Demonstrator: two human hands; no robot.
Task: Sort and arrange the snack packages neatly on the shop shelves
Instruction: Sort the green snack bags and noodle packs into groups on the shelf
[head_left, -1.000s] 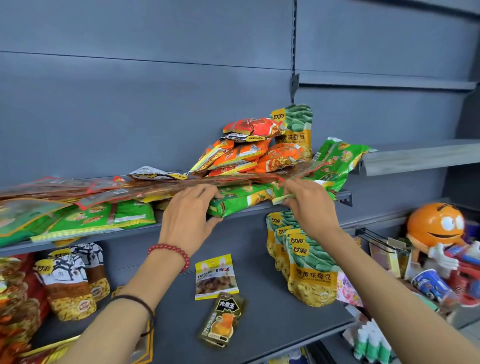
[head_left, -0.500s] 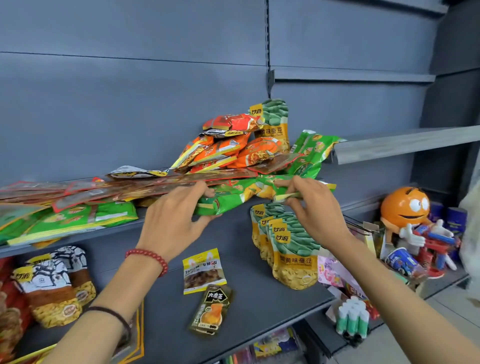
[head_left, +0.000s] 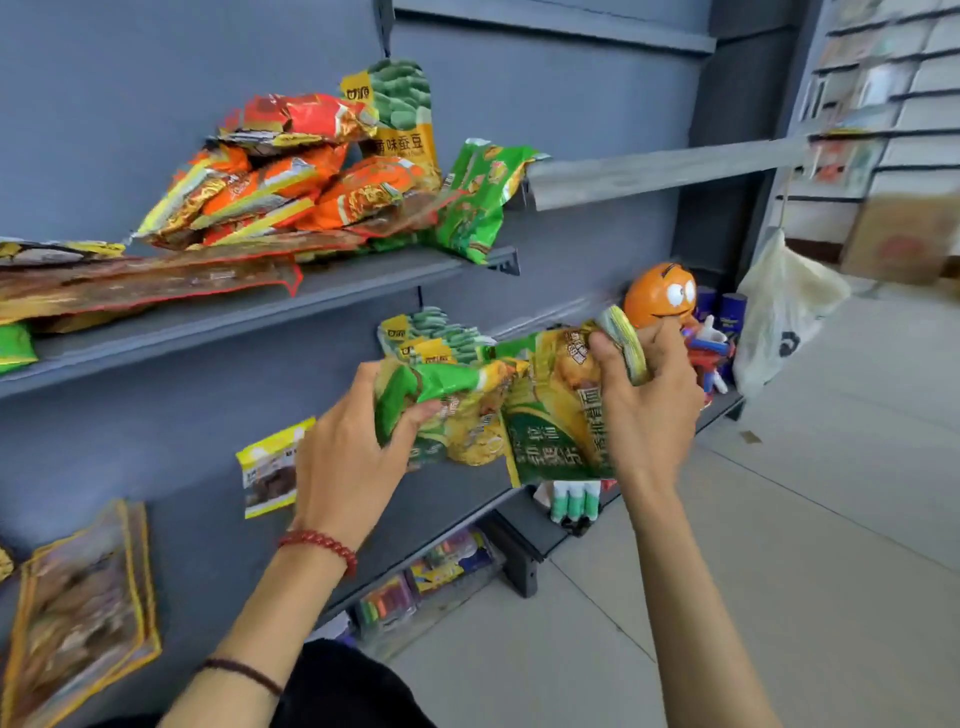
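Note:
Both hands hold a bunch of green snack packets (head_left: 498, 410) in the air in front of the lower shelf. My left hand (head_left: 353, 457) grips the crumpled left end, and my right hand (head_left: 649, 410) pinches the right end by the packets' edges. On the upper shelf (head_left: 332, 301) lies a heap of orange and red packets (head_left: 291, 171), with a green-and-yellow bean bag (head_left: 400, 119) upright behind it and one green packet (head_left: 478, 197) leaning at the shelf's right end. Flat brown packets (head_left: 150, 275) lie along the shelf's left part.
Behind the held packets stand more bean bags (head_left: 431, 332) on the lower shelf. A small yellow packet (head_left: 267, 467) and a large brown packet (head_left: 78, 608) lie further left. An orange figure (head_left: 660, 296) and a white plastic bag (head_left: 784, 306) are at the right, with tiled floor below.
The green packets have come off the upper shelf and moved down and right in both hands. The view has swung to the right and downward.

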